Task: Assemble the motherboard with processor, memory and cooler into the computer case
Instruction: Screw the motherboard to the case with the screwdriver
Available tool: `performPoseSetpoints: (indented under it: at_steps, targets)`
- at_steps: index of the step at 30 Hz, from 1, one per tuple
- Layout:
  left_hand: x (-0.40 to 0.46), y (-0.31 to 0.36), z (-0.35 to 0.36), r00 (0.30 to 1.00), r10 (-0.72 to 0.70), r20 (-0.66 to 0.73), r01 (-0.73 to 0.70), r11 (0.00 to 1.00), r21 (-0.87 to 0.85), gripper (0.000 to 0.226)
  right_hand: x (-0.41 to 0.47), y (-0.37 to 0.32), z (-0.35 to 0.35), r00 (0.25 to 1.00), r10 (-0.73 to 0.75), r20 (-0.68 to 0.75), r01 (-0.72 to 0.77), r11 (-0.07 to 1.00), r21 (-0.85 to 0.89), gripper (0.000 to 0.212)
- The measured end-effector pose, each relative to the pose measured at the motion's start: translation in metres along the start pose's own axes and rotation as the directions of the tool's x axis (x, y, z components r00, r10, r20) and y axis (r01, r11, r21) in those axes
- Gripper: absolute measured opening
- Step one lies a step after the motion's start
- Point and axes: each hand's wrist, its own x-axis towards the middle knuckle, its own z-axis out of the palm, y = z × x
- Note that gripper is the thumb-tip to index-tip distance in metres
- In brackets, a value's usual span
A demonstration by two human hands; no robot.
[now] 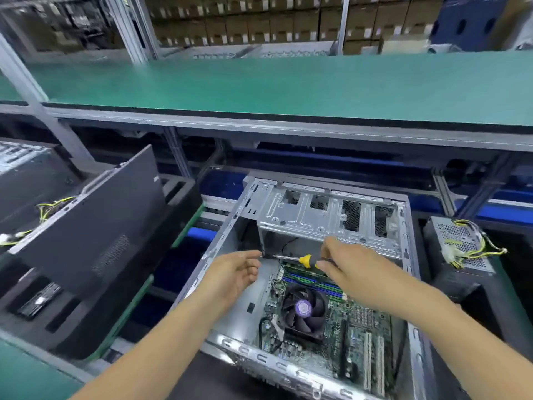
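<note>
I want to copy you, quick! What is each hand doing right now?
Left hand: open, fingers relaxed, holding nothing, at the screwdriver tip.
Right hand: grips the screwdriver's yellow handle.

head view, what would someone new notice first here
Two bare arms reach into an open computer case in the lower middle. The right hand holds a yellow-handled screwdriver level, its tip towards the open left hand. Below them a black fan with a purple hub sits on the motherboard.
</note>
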Motion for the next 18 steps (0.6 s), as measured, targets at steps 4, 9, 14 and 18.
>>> performPoseSetpoints:
  at_steps: [4,9,14,18]
  targets:
    - [0.012,-0.008,0.007,0.986,-0.138,-0.097,0.121,0.979,-0.164,0.025,0.018,0.003,0.035,0.989,0.071,-0.133,-0.045,0.981,0.187,0.028]
    - [0.023,-0.013,0.012,0.959,-0.278,-0.062,0.241,0.907,-0.346,0.03,0.022,0.003,0.059,0.957,0.153,-0.246,-0.045,0.918,0.394,0.023]
    - [0.024,-0.012,0.013,0.964,-0.266,0.013,0.259,0.928,-0.268,0.044,0.019,0.008,0.06,0.964,0.139,-0.226,-0.013,0.877,0.481,0.006]
    - [0.02,-0.007,0.013,0.967,-0.242,0.083,0.253,0.952,-0.172,0.049,0.017,0.006,0.06,0.963,0.129,-0.236,0.007,0.865,0.501,0.007]
